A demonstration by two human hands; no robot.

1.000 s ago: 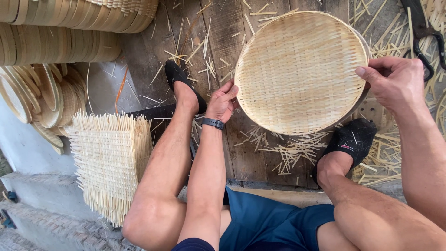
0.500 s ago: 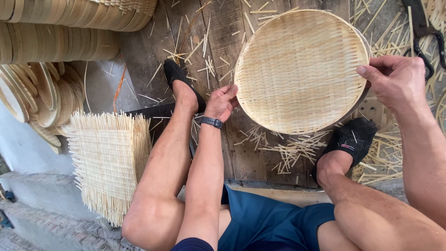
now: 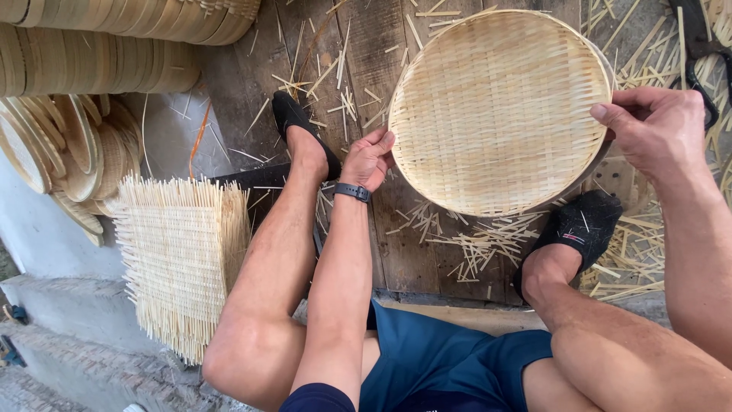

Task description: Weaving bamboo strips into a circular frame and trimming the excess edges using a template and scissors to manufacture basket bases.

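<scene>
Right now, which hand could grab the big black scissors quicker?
The right hand, probably. It grips the round woven tray's rim just beside the black scissors lying among the bamboo scraps. The left hand holds the tray's opposite edge, much farther away.

place: basket-weaving workshop | signs: stacked woven trays, square woven mats, bamboo offcuts on plank floor

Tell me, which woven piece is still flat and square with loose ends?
The mat left of the person's leg: flat, square, fringed. The tray in both hands and the stacked trays are round and rimmed.
</scene>
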